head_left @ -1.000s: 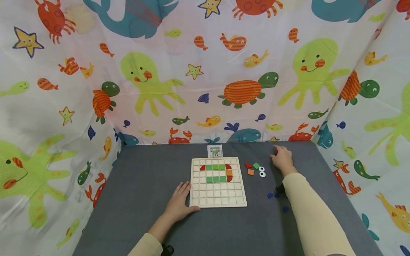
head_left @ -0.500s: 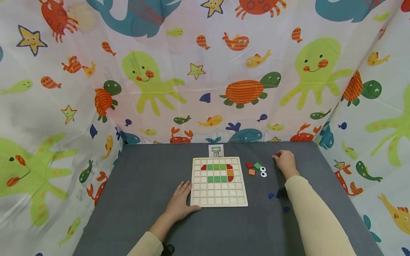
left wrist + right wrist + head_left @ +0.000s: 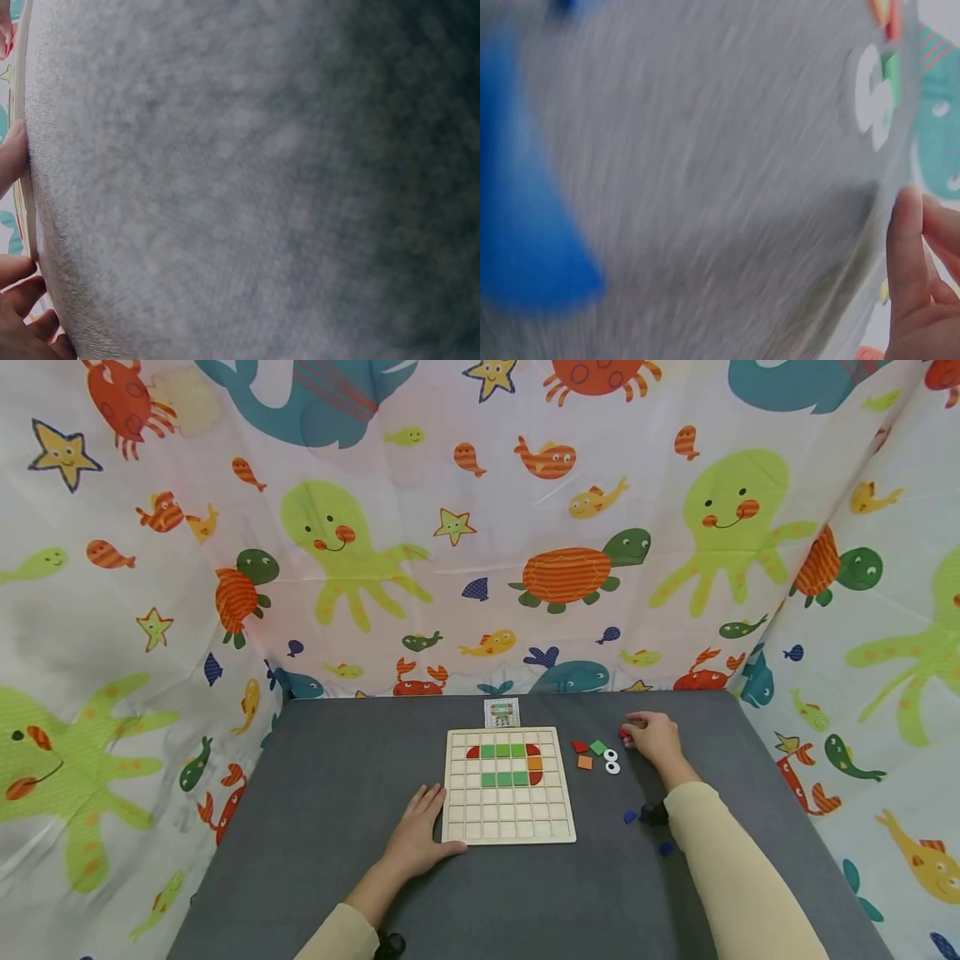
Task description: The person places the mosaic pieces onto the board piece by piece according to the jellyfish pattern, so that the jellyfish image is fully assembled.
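A pale wooden grid board [image 3: 510, 827] lies on the table with red rounded pieces, green squares [image 3: 502, 750] and an orange square [image 3: 534, 763] set in its upper cells. My left hand [image 3: 415, 839] rests at the board's lower left corner, fingers along the left side and thumb at the bottom edge. To the right of the board, my right hand [image 3: 656, 739] pinches a small red piece [image 3: 625, 736] between thumb and fingertips; its shape is mostly hidden. Just left of that hand lie two white rings [image 3: 612, 767], a green square [image 3: 597, 747], a red piece [image 3: 580, 747] and an orange square [image 3: 584, 762].
A small pattern card [image 3: 502, 712] lies behind the board. Blue pieces [image 3: 629, 817] sit near the right wrist; one looms large and blurred in the right wrist view [image 3: 532, 210]. A printed curtain [image 3: 465, 635] stands along the grey table's [image 3: 352, 777] back edge.
My right hand has lifted the red piece from the far right and moved left with it, toward the loose pieces. The left hand stays at the board.
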A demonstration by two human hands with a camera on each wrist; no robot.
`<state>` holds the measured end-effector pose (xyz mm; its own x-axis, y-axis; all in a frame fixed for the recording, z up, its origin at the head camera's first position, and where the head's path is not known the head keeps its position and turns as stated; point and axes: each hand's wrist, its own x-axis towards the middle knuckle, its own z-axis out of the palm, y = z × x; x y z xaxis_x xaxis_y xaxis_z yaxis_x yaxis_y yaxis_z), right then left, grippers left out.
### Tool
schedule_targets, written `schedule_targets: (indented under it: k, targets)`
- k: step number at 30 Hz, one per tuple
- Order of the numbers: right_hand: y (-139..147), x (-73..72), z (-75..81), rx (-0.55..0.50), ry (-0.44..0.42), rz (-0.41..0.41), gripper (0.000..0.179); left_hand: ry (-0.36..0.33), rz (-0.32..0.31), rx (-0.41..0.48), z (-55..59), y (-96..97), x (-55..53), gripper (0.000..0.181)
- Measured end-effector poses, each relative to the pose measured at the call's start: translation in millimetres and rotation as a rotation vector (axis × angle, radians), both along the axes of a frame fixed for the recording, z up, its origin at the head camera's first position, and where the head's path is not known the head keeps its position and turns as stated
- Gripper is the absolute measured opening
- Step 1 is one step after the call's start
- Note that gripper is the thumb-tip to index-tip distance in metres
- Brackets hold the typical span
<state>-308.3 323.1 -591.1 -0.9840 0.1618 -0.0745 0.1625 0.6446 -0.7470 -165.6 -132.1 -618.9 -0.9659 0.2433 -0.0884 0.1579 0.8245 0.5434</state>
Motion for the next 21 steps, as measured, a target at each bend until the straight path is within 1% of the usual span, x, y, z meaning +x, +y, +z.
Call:
schedule_targets:
  k: [4,8,12,18,21]
  targets:
    - [-15,4.6,5.3,-0.127,-0.044,0.069,0.037,0.002,-0.003,-0.01,-0.2,0.1,-0.2,0.106]
    - [-30,9.8,8.7,-0.202,-0.047,0.151,0.034,0.005,-0.005,-0.023,-2.1,-0.1,-0.4,0.107]
    - [-49,17.3,13.4,-0.224,-0.039,0.216,0.033,0.003,-0.004,-0.02,-3.4,-0.6,-0.7,0.107]
    - [-78,31.5,23.3,-0.295,-0.077,0.254,0.034,0.006,-0.001,-0.026,-3.9,-0.4,-1.6,0.107]
    - [-92,37.4,26.5,-0.307,-0.096,0.276,0.034,0.007,0.001,-0.02,-3.2,0.5,-1.3,0.106]
